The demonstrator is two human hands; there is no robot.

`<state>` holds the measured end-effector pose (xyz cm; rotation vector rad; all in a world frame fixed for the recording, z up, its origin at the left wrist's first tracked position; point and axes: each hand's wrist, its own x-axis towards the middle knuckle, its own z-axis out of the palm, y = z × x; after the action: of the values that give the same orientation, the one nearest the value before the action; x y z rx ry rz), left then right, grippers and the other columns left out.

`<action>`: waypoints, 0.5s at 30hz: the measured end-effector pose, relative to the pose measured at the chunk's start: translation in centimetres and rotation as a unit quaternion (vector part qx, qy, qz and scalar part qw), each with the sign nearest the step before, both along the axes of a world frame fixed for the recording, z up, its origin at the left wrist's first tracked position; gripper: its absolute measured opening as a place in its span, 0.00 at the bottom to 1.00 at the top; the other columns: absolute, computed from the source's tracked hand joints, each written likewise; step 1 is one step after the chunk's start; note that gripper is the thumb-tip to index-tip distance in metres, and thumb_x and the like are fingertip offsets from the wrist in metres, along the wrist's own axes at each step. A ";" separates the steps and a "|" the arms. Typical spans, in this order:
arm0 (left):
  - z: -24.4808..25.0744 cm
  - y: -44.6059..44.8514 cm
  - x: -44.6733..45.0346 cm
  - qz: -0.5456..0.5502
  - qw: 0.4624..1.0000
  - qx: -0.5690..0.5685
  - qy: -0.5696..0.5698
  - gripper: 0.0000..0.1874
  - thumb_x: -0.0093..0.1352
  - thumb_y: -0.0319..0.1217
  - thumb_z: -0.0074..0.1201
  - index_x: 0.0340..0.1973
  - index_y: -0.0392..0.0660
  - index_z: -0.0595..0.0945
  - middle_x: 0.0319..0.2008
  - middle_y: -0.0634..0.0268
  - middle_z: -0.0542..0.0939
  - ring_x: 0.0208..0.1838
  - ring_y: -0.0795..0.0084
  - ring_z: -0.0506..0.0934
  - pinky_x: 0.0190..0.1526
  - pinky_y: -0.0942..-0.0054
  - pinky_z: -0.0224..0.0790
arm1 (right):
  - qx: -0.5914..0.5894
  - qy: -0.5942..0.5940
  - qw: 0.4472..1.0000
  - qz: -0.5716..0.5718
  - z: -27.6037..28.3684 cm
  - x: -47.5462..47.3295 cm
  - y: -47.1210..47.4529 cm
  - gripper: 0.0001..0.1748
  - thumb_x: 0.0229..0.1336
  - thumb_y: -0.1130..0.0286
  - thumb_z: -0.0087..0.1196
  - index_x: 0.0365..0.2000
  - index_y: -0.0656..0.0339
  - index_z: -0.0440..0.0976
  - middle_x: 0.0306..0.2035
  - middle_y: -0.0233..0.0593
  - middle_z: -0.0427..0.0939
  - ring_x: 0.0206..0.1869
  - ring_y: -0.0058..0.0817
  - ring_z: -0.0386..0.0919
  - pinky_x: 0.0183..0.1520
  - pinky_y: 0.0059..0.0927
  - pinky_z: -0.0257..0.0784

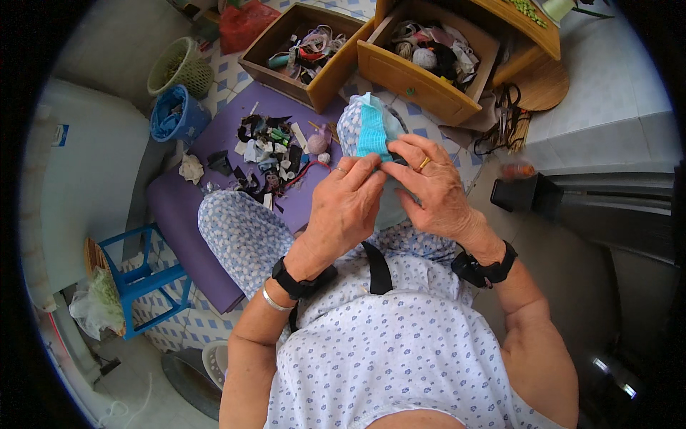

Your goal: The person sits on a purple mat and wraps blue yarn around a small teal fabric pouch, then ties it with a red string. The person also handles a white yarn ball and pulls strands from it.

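A strip of turquoise checked cloth (372, 131) lies over my raised right knee, its near edge pinched between the fingertips of both hands. My left hand (345, 195) grips that edge from the left, thumb and forefinger together. From the right, my right hand (434, 185) pinches the same edge, its fingers bent over the cloth. Paler blue fabric (390, 212) shows below and behind the strip. The fingertips hide the exact spot being held. A pile of fabric scraps (273, 155) with a pink yarn ball (317, 144) lies on a purple mat (222, 115) beyond my left knee.
Two wooden drawers, one with ribbons (321, 45) and one with yarn and cloth (426, 56), stand ahead. At the left are a blue bin (185, 120), a green basket (201, 69) and a blue stool (155, 273). A black object (520, 195) is at right.
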<state>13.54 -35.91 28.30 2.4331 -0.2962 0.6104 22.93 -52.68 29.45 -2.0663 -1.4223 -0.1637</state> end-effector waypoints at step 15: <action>-0.2 0.7 -1.9 -0.020 0.996 0.082 -0.043 0.15 0.48 0.24 0.57 0.33 0.46 0.79 0.48 0.59 0.75 0.51 0.57 0.72 0.53 0.58 0.65 | 0.007 -0.017 1.000 0.001 -1.2 -0.2 -0.2 0.20 0.44 0.79 0.55 0.43 0.62 0.77 0.52 0.40 0.71 0.59 0.40 0.66 0.61 0.41 0.60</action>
<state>11.63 -35.23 28.07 2.5540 -0.4444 0.6984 22.77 -52.84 28.24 -2.0597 -1.4396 -0.2073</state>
